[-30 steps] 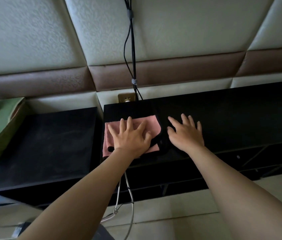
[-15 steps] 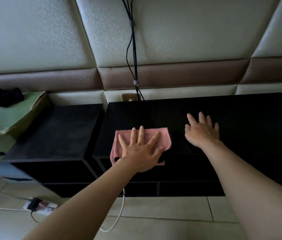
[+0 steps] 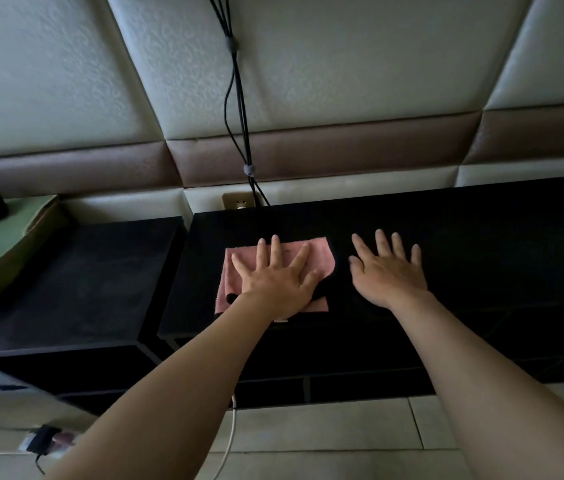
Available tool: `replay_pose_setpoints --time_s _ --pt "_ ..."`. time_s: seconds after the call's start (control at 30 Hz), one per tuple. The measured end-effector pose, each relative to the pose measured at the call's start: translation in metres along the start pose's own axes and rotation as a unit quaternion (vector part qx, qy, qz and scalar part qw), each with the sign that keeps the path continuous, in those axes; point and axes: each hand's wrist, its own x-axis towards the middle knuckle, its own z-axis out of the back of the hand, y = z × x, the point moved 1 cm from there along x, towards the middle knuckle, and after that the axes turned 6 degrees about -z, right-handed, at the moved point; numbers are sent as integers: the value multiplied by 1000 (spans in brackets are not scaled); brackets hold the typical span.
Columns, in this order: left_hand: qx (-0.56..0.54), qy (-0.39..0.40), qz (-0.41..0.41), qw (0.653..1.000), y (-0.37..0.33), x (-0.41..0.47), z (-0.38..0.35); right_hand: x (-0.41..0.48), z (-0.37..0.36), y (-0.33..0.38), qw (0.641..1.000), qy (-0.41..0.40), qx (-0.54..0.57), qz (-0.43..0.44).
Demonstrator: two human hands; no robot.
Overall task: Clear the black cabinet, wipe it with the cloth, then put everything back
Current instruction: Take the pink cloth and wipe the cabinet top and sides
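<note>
The pink cloth (image 3: 275,271) lies flat on top of the black cabinet (image 3: 481,244), near its left end; the left hand (image 3: 275,284) presses on the cloth with fingers spread out straight; the right hand (image 3: 386,271) rests flat on the bare top beside it, fingers straight, holding nothing; black cables (image 3: 239,98) hang down the padded wall (image 3: 66,81).

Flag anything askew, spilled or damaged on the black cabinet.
Nothing spilled or damaged. The pink cloth lies slightly skewed under the left hand, near the front edge of the black cabinet; the right hand rests flat beside it.
</note>
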Motion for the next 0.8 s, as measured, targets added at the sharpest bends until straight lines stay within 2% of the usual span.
replay_pose_setpoints --time_s 0.5,0.8 --pt "4 -20 9 1000 10 98 18 8 -9 0 999 -31 -19 8" --pt "-8 -34 25 999 8 124 22 7 -7 -1 999 -35 -20 18"
